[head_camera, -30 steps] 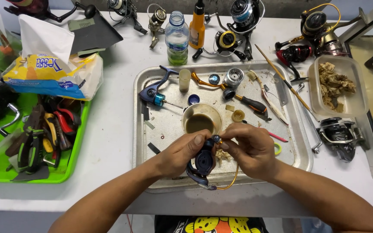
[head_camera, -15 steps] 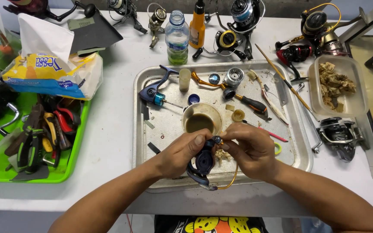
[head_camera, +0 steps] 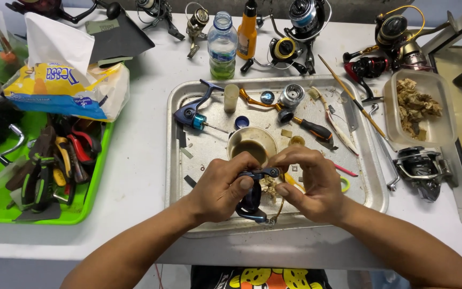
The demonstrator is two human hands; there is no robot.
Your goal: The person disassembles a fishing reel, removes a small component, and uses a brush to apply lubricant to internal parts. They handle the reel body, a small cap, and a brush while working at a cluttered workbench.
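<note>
Both hands over the near edge of the metal tray (head_camera: 371, 188). My left hand (head_camera: 221, 188) wraps the dark blue reel body (head_camera: 251, 199), fingers curled round it, thumb pressed on its upper arm. My right hand (head_camera: 310, 184) meets it from the other side; thumb and forefinger pinch the end of that arm, remaining fingers bent inward. Reel body sits between the two hands, lifted just above the tray floor. A thin yellowish wire loop hangs below it.

Just beyond the hands: small round cup (head_camera: 252, 143) with brown liquid. Right of it, a screwdriver with black and orange handle (head_camera: 313, 128). Further in on the tray: blue reel handle (head_camera: 194, 113), a white cylinder (head_camera: 231, 98), a silver spool (head_camera: 292, 96).

Left of the tray: green tray (head_camera: 89, 200) holding pliers with red and green grips. Behind it a tissue pack (head_camera: 62, 88).

Right: clear tub (head_camera: 422, 109) of brownish scraps; grey reel (head_camera: 422, 170) near it.

Far edge: plastic bottle (head_camera: 223, 45), orange bottle (head_camera: 247, 32), several fishing reels.
</note>
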